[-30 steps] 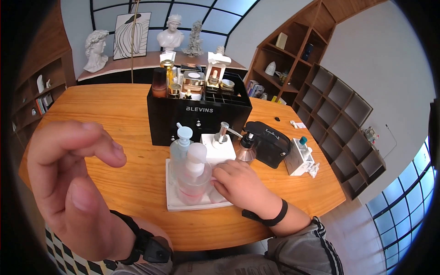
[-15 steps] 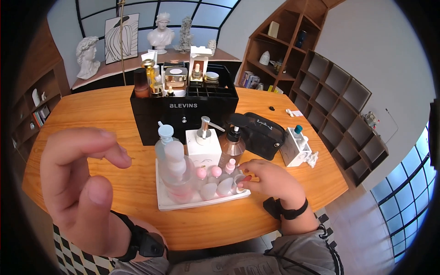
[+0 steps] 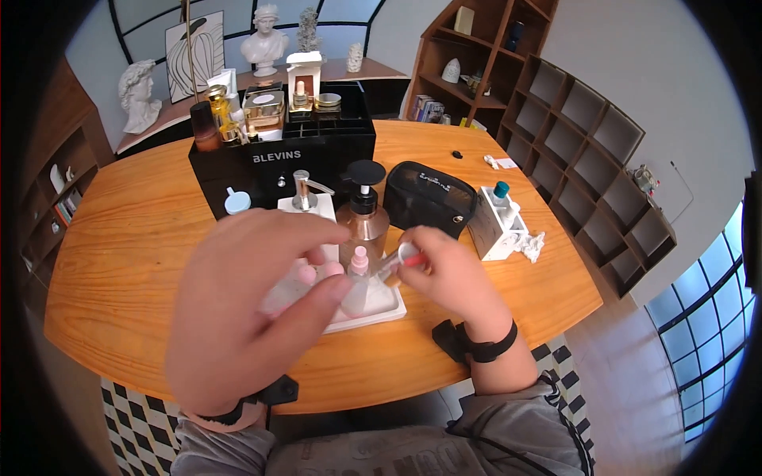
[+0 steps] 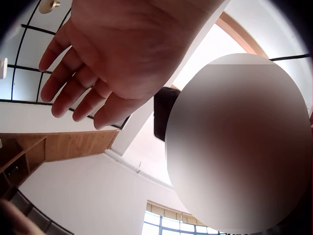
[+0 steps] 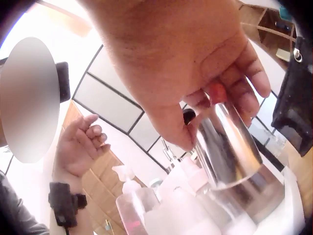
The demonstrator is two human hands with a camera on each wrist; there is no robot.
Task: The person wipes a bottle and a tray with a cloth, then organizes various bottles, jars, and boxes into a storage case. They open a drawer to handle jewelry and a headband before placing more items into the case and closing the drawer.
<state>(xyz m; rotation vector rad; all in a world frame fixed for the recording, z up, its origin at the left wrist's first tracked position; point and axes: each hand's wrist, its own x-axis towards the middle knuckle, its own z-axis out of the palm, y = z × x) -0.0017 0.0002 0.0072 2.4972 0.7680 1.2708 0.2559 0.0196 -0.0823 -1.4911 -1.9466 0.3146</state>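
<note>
In the head view my right hand [image 3: 452,278] pinches a small clear container [image 3: 393,261] with a red part, tilted above the right end of the white tray [image 3: 369,320]. The right wrist view shows the hand [image 5: 181,63] with its fingertips around the red part [image 5: 217,93]. My left hand [image 3: 254,305] hovers over the tray's left part, empty, thumb and fingers curved apart, and hides several bottles. In the left wrist view that hand [image 4: 127,49] is palm-out and relaxed. Beside the container stands a small bottle with a pink spray top [image 3: 359,260].
Behind stand a white pump bottle [image 3: 321,208], a brown pump bottle [image 3: 367,222], and a black cosmetics organizer [image 3: 278,178]. Rightward lie a black pouch [image 3: 425,202], a white box [image 3: 496,234] with small bottles, and a crumpled tissue [image 3: 530,247]. Wooden tabletop [image 3: 119,262] surrounds the tray.
My left hand has moved right, over the tray. My right hand has lifted the small clear container from the tray's right end and tilted it. The head view has shifted right.
</note>
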